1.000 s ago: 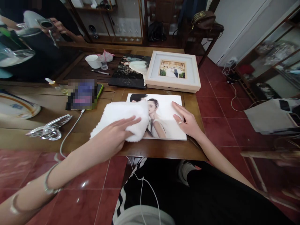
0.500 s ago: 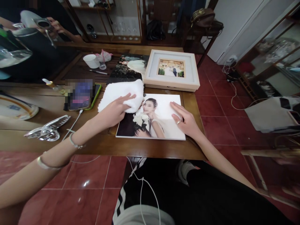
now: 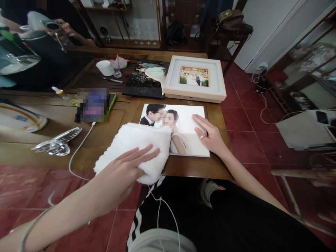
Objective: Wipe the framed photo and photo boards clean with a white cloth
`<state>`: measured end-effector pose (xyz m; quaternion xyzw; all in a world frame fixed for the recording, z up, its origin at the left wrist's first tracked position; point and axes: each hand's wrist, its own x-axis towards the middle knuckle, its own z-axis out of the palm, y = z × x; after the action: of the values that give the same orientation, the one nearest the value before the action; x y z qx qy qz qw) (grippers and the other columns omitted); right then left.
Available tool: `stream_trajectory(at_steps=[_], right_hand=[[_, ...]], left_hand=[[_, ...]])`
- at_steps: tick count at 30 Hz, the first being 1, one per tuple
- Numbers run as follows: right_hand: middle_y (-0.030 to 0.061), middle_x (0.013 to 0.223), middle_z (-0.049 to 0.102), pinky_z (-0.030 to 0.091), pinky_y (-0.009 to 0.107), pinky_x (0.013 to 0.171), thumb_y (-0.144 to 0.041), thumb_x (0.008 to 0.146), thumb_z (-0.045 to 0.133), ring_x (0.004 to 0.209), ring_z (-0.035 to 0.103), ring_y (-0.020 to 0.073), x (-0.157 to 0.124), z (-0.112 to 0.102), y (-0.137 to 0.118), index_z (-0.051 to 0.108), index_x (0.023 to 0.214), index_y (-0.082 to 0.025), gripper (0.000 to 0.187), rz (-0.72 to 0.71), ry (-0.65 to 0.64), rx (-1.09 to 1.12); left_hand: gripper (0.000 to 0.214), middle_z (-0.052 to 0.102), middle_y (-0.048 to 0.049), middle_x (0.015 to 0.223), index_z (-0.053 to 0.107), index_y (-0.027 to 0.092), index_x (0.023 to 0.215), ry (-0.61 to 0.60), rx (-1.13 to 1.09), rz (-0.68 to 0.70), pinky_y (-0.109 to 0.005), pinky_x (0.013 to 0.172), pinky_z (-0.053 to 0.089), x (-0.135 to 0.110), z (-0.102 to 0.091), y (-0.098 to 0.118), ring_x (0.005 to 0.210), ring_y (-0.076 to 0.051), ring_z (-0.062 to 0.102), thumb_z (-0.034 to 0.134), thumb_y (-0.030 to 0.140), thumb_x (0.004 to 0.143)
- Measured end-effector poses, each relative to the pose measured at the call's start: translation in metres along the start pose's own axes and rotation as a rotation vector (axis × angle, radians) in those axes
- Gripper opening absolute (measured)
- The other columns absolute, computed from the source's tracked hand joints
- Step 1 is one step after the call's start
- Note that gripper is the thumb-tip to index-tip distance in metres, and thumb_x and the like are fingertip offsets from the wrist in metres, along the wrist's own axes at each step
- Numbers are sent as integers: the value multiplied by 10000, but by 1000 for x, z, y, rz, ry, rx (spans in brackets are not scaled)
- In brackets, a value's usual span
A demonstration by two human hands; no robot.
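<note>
White, fluffy cloth (image 3: 133, 138) covers the lower left part of a photo panel (image 3: 193, 141) and reaches the front edge of the wooden surface (image 3: 194, 169). The left hand (image 3: 131, 164) lies on top of the cloth, fingers slightly spread across it; its thumb is hidden, so I cannot tell whether that grip is closed on the fabric. The right hand (image 3: 210, 136) has its grip apart, fingers stretched over the panel's right edge, touching its pale face; a ring (image 3: 202, 136) shows on it. The panel lies flat near the front edge, its printed couple partly covered by the cloth. Just behind it stands a pale box frame (image 3: 194, 75) with a small picture set in the middle, next to a dark photo panel (image 3: 144, 78). Farther left are a white cup (image 3: 105, 68), a small clear cup (image 3: 117, 73), a pink and white plastic bag (image 3: 120, 62) and a pen (image 3: 114, 80). A phone (image 3: 94, 105) with a green edge is plugged into a white cable (image 3: 81, 150), near a dropper bottle (image 3: 65, 96). Left of the cable lies a shiny silvery clip (image 3: 56, 141). Across the surface, another person's hand (image 3: 67, 29) is visible.
</note>
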<state>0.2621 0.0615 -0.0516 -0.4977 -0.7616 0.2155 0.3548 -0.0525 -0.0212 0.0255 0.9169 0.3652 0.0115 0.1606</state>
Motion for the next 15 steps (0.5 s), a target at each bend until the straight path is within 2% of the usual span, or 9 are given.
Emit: stream_trajectory(at_steps=[4,7,12,15], right_hand=[[19,1449,503,318,464,1177,-287,924,495,1379,421,204,0,0,1,495,1391,-264,467,-10,-6,11],[19,1454,497,317,460,1178,-291,928,494,1382,416,200,-1,-1,2,487,1396,-265,469,-14,-9,20],[-5,1459,490,306,480,1180,-301,930,496,1387,409,207,-1,-2,2,472,1403,-304,473,-15,-13,29],[9,1462,488,309,469,1180,-300,930,495,1387,408,206,0,-2,2,473,1405,-287,475,-16,-19,32]], left_hand=[[450,340,15,1530,732,186,792,10,76,-22,-457,1149,351,16,-2,-14,1428,-233,302,372,-46,654],[449,323,-42,1542,732,156,881,33,137,-26,-498,1147,336,37,-6,-40,1434,-263,283,374,-22,676],[360,282,-138,1554,689,104,899,105,167,-40,-544,1136,321,76,-10,-89,1443,-317,239,371,24,751],[341,250,-145,1565,668,108,949,149,150,-96,-623,1125,269,90,-7,-103,1456,-349,160,371,48,792]])
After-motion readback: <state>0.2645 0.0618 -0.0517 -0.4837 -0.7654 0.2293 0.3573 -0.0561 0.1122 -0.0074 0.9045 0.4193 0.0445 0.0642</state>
